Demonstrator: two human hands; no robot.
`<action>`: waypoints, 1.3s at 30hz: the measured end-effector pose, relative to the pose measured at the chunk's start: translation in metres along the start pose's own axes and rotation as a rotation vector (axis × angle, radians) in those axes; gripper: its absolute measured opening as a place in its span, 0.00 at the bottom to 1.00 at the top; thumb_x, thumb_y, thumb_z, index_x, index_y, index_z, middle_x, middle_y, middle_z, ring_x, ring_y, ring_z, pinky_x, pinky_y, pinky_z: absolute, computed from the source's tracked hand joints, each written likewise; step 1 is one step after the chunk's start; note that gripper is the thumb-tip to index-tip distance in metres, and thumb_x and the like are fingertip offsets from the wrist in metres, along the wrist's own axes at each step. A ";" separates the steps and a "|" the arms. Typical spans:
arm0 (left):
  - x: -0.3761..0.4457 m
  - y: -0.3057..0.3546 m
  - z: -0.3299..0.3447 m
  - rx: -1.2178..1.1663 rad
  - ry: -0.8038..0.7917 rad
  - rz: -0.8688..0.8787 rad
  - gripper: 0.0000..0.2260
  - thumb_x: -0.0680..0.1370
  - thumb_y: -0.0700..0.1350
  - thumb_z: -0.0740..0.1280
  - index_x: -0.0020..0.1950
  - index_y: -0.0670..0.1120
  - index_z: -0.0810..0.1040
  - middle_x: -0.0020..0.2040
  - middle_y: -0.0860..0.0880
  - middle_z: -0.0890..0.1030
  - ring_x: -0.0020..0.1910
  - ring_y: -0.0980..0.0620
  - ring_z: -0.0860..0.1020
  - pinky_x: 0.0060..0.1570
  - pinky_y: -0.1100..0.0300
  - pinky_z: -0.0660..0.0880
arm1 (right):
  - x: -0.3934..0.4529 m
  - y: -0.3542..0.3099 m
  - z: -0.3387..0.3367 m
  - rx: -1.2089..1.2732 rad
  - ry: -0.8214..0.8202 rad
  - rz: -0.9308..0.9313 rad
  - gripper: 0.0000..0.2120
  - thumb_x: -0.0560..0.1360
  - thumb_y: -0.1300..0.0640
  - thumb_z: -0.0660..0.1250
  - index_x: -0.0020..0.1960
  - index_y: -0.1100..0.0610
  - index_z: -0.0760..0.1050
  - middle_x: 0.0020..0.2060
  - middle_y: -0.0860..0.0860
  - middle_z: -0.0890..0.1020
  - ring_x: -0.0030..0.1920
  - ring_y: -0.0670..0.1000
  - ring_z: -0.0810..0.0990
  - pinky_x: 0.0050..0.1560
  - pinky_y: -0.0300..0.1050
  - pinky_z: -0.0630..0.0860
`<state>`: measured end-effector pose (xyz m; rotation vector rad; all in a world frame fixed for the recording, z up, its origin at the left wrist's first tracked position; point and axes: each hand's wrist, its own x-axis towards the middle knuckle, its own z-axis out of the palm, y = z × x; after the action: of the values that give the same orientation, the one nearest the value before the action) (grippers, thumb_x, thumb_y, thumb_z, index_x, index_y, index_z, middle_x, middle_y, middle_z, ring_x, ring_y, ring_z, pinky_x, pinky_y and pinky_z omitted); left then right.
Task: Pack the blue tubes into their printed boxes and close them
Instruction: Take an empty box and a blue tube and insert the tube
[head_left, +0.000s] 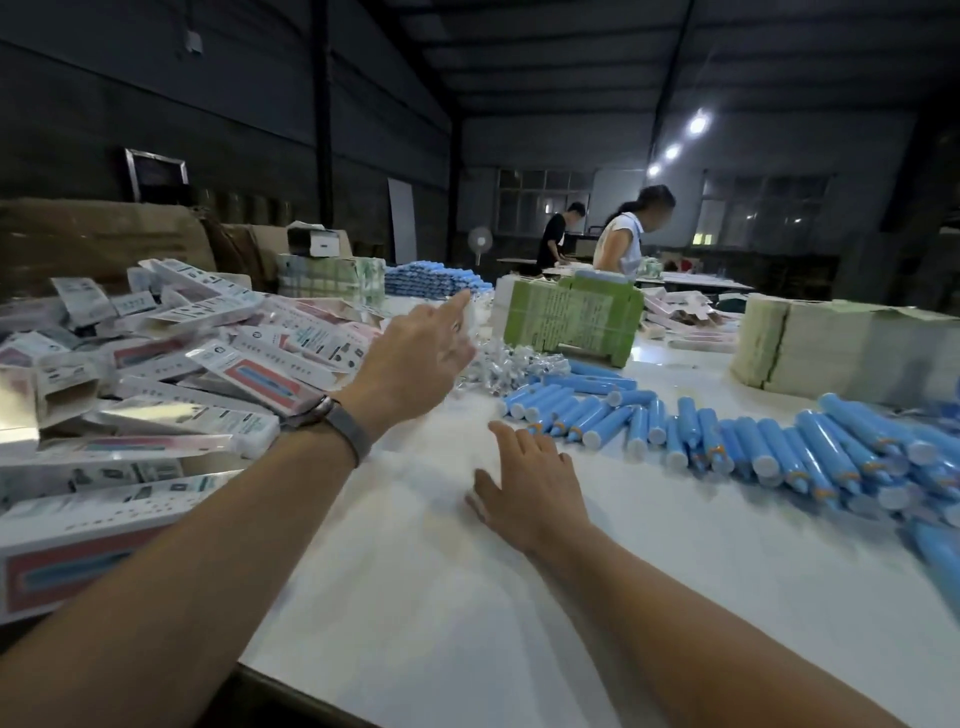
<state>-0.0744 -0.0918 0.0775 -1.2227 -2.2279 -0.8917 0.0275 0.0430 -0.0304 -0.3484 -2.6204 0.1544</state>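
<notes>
The left hand is lifted above the table with its fingers stretched forward, and it holds nothing. A dark band sits on its wrist. The right hand is low over the white top with fingers spread and holds nothing; I cannot tell if it touches the table. Just beyond the right hand lie the tubes. They are light blue and round, each with a pale flat cap on one end and a small orange tip on the other. They lie in a long heap to the right, too many to count. To the left is a big pile of boxes, white with red and blue print, also too many to count. One box near the left edge has an open end. Small shiny packets lie past the left hand. Two stacks of green flat card stand farther back. Two people stand far off.
</notes>
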 end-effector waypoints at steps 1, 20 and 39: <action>0.002 0.014 0.002 -0.312 0.022 0.042 0.21 0.84 0.52 0.59 0.77 0.57 0.65 0.59 0.49 0.77 0.56 0.50 0.76 0.56 0.52 0.76 | -0.001 0.001 -0.001 0.080 0.056 -0.028 0.31 0.78 0.41 0.59 0.77 0.49 0.55 0.69 0.50 0.71 0.69 0.55 0.65 0.66 0.53 0.64; -0.028 0.025 0.103 -0.871 0.343 -0.193 0.19 0.79 0.41 0.70 0.61 0.59 0.66 0.49 0.57 0.82 0.45 0.57 0.83 0.43 0.64 0.79 | 0.035 0.063 -0.030 0.827 0.240 0.332 0.06 0.75 0.50 0.64 0.48 0.50 0.79 0.44 0.45 0.83 0.46 0.47 0.79 0.43 0.40 0.71; -0.033 0.027 0.102 -0.642 0.479 -0.174 0.25 0.77 0.47 0.72 0.67 0.56 0.61 0.59 0.48 0.81 0.52 0.47 0.82 0.49 0.43 0.80 | 0.062 0.126 -0.030 -0.197 -0.144 0.411 0.11 0.79 0.43 0.56 0.49 0.48 0.73 0.50 0.54 0.79 0.56 0.57 0.75 0.50 0.48 0.73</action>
<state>-0.0422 -0.0264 -0.0058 -0.9152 -1.7219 -1.8458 0.0171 0.1824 0.0028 -0.9773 -2.6769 0.0582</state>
